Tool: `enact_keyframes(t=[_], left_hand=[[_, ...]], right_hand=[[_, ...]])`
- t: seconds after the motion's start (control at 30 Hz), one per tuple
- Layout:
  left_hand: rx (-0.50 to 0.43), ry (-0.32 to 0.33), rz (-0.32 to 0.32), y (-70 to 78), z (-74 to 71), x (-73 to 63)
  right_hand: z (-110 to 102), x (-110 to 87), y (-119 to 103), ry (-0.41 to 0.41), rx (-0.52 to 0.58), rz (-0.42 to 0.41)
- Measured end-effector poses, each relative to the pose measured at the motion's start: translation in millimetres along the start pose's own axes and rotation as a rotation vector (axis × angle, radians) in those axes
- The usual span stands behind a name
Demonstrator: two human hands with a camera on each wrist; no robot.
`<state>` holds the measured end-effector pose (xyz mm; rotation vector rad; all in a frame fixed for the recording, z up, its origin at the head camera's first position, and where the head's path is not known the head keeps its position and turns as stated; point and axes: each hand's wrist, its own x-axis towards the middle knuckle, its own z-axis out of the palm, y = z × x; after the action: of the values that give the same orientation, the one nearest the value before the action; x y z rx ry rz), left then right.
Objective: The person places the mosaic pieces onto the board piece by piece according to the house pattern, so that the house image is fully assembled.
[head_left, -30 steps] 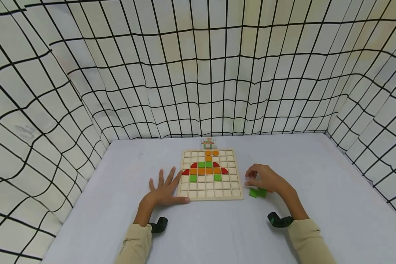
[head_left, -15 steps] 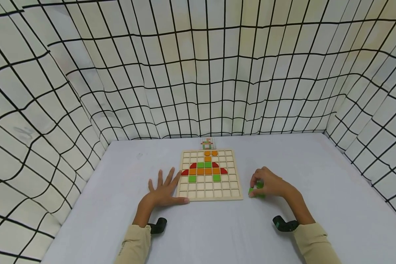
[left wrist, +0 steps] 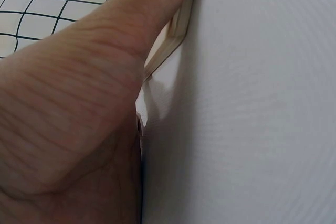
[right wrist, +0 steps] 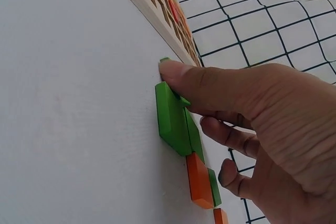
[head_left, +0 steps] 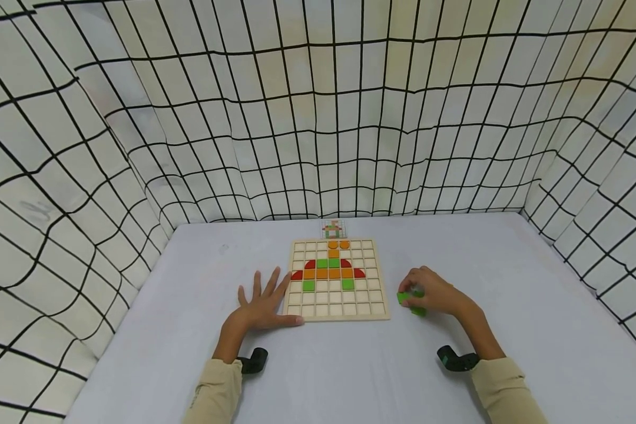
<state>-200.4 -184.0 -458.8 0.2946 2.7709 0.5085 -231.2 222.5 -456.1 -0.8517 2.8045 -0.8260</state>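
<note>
A wooden grid board lies mid-table, with green, orange and red pieces set in its cells. My left hand rests spread at the board's left side, its thumb on the near left corner; the left wrist view shows this thumb against the board's edge. Right of the board, my right hand pinches a green square block between thumb and fingertips, largely hidden by the thumb in the right wrist view. Directly below these fingers lie more green blocks and an orange block.
Behind the board stands a small card printed with a coloured grid pattern. A white cloth covers the table. White walls with black netting enclose its back and sides.
My right hand has come down and slightly right onto the loose green blocks, and its fingers have closed on one, shifting it a little. My left hand stays put.
</note>
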Motion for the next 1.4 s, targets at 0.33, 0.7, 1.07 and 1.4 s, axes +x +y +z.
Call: enact_keyframes(t=[0.33,0.7,1.07,1.4], left_hand=[[-0.005,0.005,0.002,-2.1,0.3,1.3],[-0.009,0.007,0.002,0.5,-0.8,0.2],[0.01,0.01,-0.005,0.0,-0.8,0.5],[-0.001,0.006,-0.008,0.3,0.2,0.4]], right_hand=[[4,3.5,1,0.024,-0.031,0.007],[4,2.5,7,0.045,-0.046,-0.012],[5,7.3,-5,0.092,-0.027,-0.067],[10,21.2,-19,0.058,0.028,-0.061]])
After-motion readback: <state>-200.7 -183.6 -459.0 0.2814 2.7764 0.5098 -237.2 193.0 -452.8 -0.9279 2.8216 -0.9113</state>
